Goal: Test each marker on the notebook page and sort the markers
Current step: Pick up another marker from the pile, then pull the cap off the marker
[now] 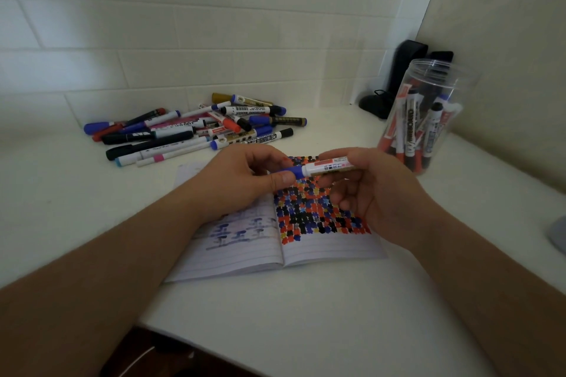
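Open notebook [306, 242] lies flat near the white counter's [306, 330] front edge, its right page packed with red, blue and black test dabs, bare counter around it. Above that page a blue-capped whiteboard marker [324, 167] is held level, long axis left-right, cap pointing left: left hand [242, 180] pinches the cap between thumb and fingers, right hand [373, 190] grips the white barrel, fingers curled round it. Farther back, loose marker pile [196, 128] lies by the tiled wall at left; clear jar [428, 113] of upright markers stands right, near the corner.
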`<state>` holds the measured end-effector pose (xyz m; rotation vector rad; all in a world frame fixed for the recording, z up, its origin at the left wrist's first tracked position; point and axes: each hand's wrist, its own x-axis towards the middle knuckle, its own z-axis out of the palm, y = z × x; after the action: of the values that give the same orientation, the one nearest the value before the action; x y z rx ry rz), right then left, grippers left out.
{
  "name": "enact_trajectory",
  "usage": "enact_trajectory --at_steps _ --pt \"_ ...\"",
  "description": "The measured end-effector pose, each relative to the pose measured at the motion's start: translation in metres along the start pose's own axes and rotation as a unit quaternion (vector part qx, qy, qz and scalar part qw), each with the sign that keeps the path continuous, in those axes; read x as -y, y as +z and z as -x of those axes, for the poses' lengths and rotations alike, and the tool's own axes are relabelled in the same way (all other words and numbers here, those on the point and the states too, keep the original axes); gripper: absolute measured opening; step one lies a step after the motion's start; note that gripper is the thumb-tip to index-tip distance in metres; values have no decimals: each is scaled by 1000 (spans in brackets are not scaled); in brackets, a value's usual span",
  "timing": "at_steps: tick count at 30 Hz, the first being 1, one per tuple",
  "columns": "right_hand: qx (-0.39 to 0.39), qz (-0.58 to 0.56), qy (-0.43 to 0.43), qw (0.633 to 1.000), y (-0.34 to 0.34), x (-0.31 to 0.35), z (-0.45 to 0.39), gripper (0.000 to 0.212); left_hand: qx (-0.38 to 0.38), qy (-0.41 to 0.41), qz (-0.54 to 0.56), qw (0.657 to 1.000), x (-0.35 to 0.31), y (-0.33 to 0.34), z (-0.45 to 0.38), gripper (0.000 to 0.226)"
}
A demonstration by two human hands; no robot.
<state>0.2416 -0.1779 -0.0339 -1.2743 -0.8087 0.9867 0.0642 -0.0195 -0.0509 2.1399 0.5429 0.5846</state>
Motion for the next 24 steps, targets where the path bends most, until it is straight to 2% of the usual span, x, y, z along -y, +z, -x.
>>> enact_trajectory --at_steps 3,7,9,14,18,24 --pt "-16 4 -11 1000 1 0 -1 15 -53 16 -14 998 2 1 1 21" --pt "-69 125 -71 987 -5 -3 -2 3 -124 63 -51 989 3 1 5 29" --pt "-68 158 -82 982 -7 -5 -3 8 -128 86 -63 986 0 1 7 31" --pt "-37 153 -74 985 -4 -10 -2 19 -153 108 -54 981 1 3 9 27" --pt "-36 149 -80 985 -4 -9 -2 20 -166 137 -107 971 -3 3 9 33" --pt "-49 218 -118 968 -7 -1 -1 15 -114 121 -185 969 -4 7 8 35"
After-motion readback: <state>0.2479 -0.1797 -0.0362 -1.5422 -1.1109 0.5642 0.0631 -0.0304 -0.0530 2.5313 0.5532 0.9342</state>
